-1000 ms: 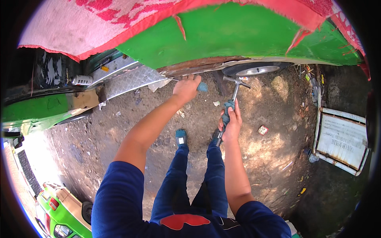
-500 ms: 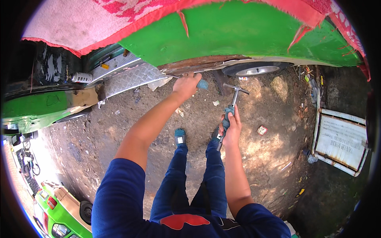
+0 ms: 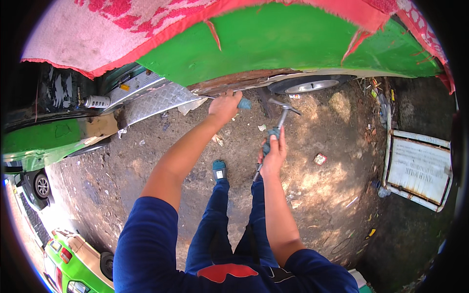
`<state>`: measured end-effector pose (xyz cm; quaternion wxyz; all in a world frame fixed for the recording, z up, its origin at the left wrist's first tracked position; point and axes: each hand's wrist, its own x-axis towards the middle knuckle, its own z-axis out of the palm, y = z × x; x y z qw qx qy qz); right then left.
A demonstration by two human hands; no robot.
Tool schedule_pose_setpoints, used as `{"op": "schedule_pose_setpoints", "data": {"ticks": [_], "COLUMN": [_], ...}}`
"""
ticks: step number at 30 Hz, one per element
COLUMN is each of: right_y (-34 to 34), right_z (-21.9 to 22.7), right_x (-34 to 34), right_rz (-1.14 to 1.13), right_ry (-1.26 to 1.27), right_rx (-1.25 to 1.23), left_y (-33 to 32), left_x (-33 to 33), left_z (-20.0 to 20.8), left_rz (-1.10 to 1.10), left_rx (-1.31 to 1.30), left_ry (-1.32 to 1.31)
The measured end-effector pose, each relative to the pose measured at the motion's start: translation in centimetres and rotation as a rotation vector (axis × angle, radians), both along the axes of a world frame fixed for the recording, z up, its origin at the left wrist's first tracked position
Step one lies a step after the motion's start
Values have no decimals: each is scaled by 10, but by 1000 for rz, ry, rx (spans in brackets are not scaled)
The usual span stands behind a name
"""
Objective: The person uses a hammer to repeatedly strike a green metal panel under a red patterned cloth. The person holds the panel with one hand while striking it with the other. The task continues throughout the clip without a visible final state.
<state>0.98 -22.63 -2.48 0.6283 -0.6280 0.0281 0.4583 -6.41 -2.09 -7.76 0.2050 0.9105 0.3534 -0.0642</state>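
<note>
Probably top-heavy, the hammer [image 3: 282,117] handles best by its wrapped grip [image 3: 272,134], where the right hand [image 3: 273,158] closes; the left hand [image 3: 224,106] clasps a tool [image 3: 245,104].

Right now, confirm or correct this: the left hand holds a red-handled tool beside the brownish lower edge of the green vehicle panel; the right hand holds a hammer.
Not quite: the head view shows that the tool's handle is teal, not red. The left hand does hold it beside the brownish lower edge of the green vehicle panel; the right hand holds a hammer.
</note>
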Motion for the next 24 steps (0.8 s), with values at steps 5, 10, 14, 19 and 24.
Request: {"op": "schedule_pose_setpoints", "data": {"ticks": [5,10,14,19,24], "right_y": [5,-6,-15,-21,-25], "right_z": [-13,-4,-1,7,8], "right_x": [-13,4,11,10,5], "right_rz": [115,-31,0,-7,0], "right_ry": [87,46,59,50,53], "right_rx": [-35,-21,-40,-52,-20], "left_y": [18,-6,-15,-16,-9], "left_x": [-25,-23,-18,-24,-27], "left_z": [-11,0,17,28,34], "left_rz": [62,-18,-26,-25,-11], "left_rx": [28,-38,-76,-35,6], "left_ry": [75,50,27,-22,-67]}}
